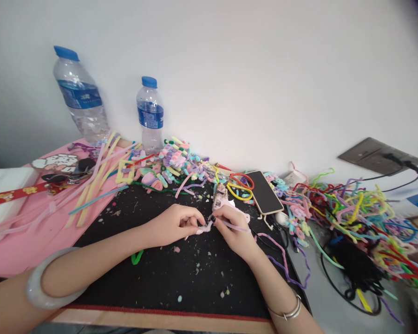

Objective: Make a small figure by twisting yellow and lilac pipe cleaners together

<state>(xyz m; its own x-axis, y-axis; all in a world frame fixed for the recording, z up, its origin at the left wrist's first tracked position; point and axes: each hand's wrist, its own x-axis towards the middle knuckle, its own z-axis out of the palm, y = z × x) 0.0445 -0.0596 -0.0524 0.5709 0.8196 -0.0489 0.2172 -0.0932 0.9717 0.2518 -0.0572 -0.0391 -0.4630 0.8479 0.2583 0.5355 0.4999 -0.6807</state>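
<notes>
Between my hands runs a pale lilac pipe cleaner [208, 227], bent into small zigzags. My left hand [174, 224] pinches its left end with thumb and fingertips. Closed around the other part is my right hand [232, 232], and a straight length of the pipe cleaner sticks out to the right across its back. Both hands hover over a black mat [160, 278] sprinkled with fuzz scraps. Just behind my right hand lies a pale pink tool [222, 200], partly hidden by the hand. Scissors with red and yellow handles [240, 191] rest beyond it.
Bent pipe cleaner pieces [176, 160] are heaped along the wall. A phone [264, 192] lies at right, near a large tangle of pipe cleaners [365, 218] and a black cable bundle [355, 264]. Two plastic bottles [149, 113] stand behind; loose strips cover a pink sheet [55, 236] at left.
</notes>
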